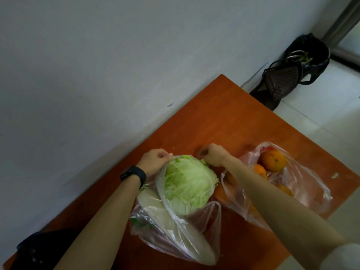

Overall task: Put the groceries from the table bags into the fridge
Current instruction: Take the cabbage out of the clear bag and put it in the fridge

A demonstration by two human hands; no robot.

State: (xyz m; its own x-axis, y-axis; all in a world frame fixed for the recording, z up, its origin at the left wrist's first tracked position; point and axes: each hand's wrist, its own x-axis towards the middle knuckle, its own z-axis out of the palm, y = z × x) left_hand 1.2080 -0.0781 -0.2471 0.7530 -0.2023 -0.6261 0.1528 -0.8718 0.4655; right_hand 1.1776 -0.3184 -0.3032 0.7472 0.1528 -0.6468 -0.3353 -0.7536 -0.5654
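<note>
Step in hand: the first unpacking is judged to be under way; the mouth of a bag is being pulled apart so the cabbage (189, 184) can be got out. Nothing is judged to have reached the fridge yet.
Left hand (155, 159): clenched, fingers curled on the rim of the cabbage bag (204, 236) at the far left of the head. A black wristband (134, 175) is worn.
Right hand (213, 155): clenched at the far right edge of the head. The bag's rim is judged to be pinched there, though the film itself is not plainly resolved under the fingers.
Cabbage: lying in the opened mouth of its bag on the table (224, 117), mostly uncovered on top, between the two hands.
Other contents: a long white vegetable (155, 207) is seen under the cabbage in the same bag. Something green lies lower down and cannot be identified.
Second bag (307, 191): set just to the right, under the right forearm; oranges (273, 160) are seen inside, with something red behind them.
Fridge: not in view; its direction cannot be told.
Next move, as judged: the film is to be peeled down past the widest part of the head, then the grip changed from film to cabbage, with both hands likely needed for its bulk.
Risk noted: thin film may cling or tear. The white vegetable may roll once the weight above it is lifted.
Surroundings: a black bag (311, 53) stands on the floor beyond the table's far corner.
</note>
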